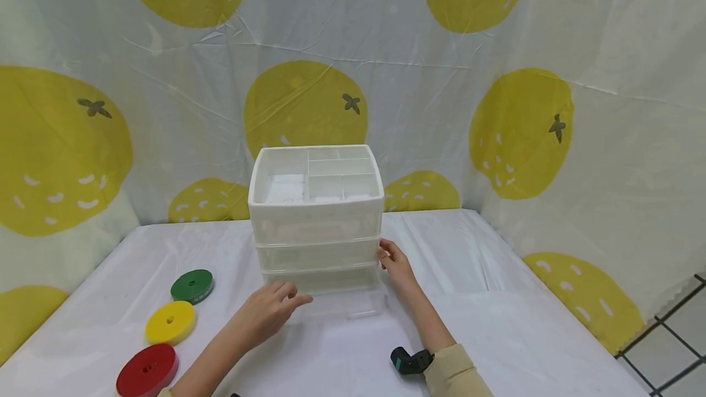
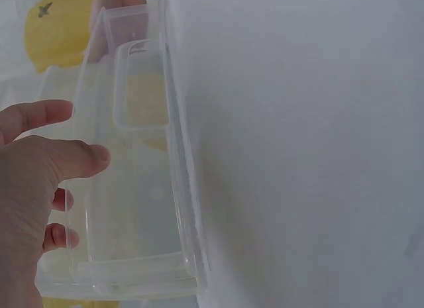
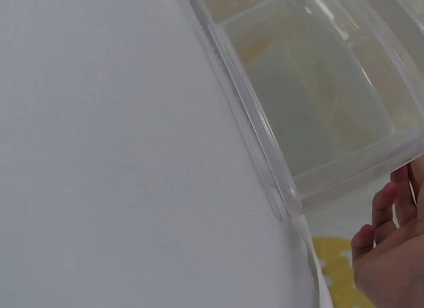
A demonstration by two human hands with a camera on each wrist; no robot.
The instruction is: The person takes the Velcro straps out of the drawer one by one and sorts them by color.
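A white desktop drawer unit (image 1: 314,225) stands on the table, with a divided tray in its top. Its clear bottom drawer (image 1: 342,305) is pulled out toward me; the drawers above it are closed. Over the left part of that drawer is my left hand (image 1: 270,310), fingers loosely bent. In the left wrist view its thumb overlaps the clear drawer (image 2: 136,202); whether it touches is unclear. My right hand (image 1: 396,265) is at the unit's right side, its fingertips against or very near the wall. The right wrist view shows its fingers relaxed beside the drawer's corner.
Green (image 1: 192,285), yellow (image 1: 170,321) and red (image 1: 147,369) discs with central holes lie in a row on the left of the white-covered table (image 1: 474,323). A lemon-patterned cloth (image 1: 413,109) hangs behind. A dark wire grid (image 1: 667,336) stands at the far right.
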